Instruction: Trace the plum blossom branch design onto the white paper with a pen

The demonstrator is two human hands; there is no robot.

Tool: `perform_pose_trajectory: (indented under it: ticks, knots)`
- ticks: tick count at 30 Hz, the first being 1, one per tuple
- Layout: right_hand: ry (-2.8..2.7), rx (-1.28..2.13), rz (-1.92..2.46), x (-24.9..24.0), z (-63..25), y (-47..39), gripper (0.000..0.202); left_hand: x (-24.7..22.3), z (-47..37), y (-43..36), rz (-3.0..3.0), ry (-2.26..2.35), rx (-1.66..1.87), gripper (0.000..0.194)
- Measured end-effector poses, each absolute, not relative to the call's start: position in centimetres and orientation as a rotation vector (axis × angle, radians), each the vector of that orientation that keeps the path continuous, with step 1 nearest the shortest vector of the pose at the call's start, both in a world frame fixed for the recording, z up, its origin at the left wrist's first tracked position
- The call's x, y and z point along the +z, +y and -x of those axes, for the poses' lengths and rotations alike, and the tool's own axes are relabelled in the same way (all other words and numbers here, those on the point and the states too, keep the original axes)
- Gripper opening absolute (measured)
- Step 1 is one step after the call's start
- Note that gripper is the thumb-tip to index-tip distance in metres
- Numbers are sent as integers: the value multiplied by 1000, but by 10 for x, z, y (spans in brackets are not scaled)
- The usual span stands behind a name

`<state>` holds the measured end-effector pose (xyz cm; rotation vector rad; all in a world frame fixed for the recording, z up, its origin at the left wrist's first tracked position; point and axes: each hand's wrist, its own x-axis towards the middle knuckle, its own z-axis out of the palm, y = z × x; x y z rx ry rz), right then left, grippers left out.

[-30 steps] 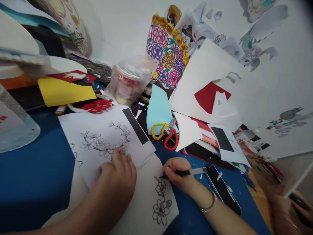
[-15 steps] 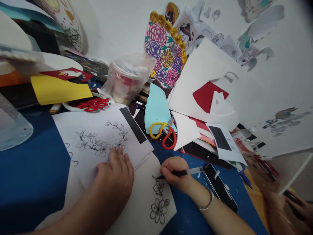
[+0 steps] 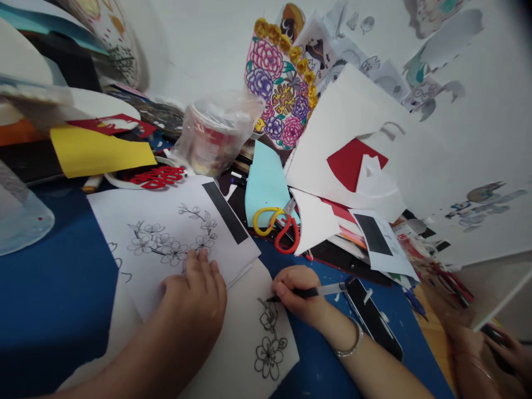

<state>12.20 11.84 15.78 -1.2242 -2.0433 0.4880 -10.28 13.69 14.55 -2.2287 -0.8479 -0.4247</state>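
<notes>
Drawing paper (image 3: pixel 236 338) lay on the blue tabletop (image 3: pixel 54 293), under the pen (image 3: pixel 328 289) pinched in the right hand (image 3: pixel 305 307); the left hand (image 3: pixel 193 305), narrow and flat, rested on an overlapping blossom sheet (image 3: pixel 172 241). Either sheet slipping could have skewed a stroke.

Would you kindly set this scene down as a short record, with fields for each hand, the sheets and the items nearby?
Left hand: palm down on the upper sheet, fingertips at its line-drawn blossoms
Right hand: grips a pen, tip at the top of the flower drawing
Right wrist: silver bracelet
Lower sheet: partly under the upper sheet; bears the flower drawing
Surface: blue tabletop
Beyond the hands: scissors with one yellow and one red handle; light-blue paper
</notes>
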Motion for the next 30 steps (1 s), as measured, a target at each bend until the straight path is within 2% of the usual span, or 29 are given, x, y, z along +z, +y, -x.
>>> perform_pose_trajectory:
  ticks: [30]
  knots:
    - [-2006,462,1253,164,-119,118,44,140,103,137,2235,-862,-370,35]
